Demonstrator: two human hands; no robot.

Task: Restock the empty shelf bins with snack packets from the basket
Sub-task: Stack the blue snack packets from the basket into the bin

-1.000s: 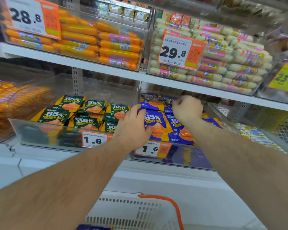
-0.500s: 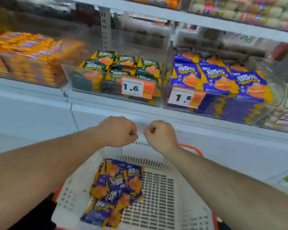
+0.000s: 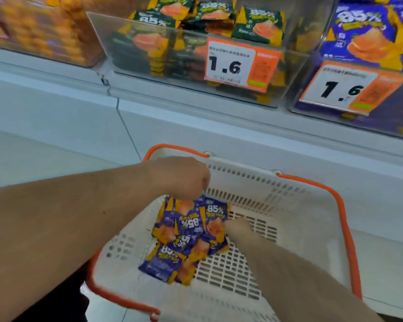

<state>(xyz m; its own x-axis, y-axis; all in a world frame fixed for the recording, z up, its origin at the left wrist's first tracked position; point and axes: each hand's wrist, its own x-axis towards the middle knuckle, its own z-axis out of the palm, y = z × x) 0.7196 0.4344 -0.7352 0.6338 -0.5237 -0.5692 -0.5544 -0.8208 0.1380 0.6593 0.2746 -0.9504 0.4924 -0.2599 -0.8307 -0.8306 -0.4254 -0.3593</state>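
A white basket with an orange rim (image 3: 289,182) stands below the shelf. Several purple snack packets (image 3: 189,233) lie in a loose pile on its floor, left of centre. My left hand (image 3: 182,177) hovers just above the far end of the pile with its fingers curled under, and nothing shows in it. My right hand (image 3: 239,228) is down in the basket against the pile's right edge; it is blurred and its fingers are hard to make out. On the shelf above, a clear bin at the right (image 3: 312,96) holds matching purple packets.
A clear bin of green packets (image 3: 172,66) with a 1.6 price tag (image 3: 240,63) sits above the basket. Left of it is a bin of orange sausages (image 3: 44,31). A white shelf front (image 3: 196,126) juts out between bins and basket.
Both hands left the purple bin on the shelf and came down. They now reach into the basket at the packets, and the view has tipped downward.
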